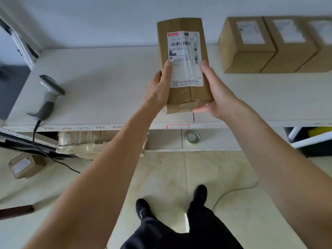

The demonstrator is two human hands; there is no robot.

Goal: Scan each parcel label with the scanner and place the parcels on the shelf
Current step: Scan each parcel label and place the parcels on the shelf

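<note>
At far left on the floor [170,177], a small box [25,165] with a label on top is seen lying tilted. Above it, a scanner [49,94] is laid on the white shelf [100,87], its head towards the back and its handle near the front edge; its black cable [38,139] is draped over the edge and down to the floor. Handwritten numbers are marked along the shelf's front edge. On the level below, a crumpled, taped carton [86,142] is stowed, what it contains cannot be told.

In the middle, a long parcel [183,65] is held above the shelf, its label [186,60] turned up towards the camera and its barcode near the far end. The left hand [159,88] is wrapped round the parcel's left side, thumb pressed on the label's edge; the fingers are hidden behind the cardboard. The right hand [217,94] is clasped on the right side, thumb along the top edge and fingers curled under the near end.

Below the parcel, a tape roll [193,137] is seen lying flat on the lower level. At right, three boxes [276,45] are stood in a touching row at the back of the shelf, a white label on each top. At far right below, something yellow [320,131] is partly seen in a dark compartment.
</note>
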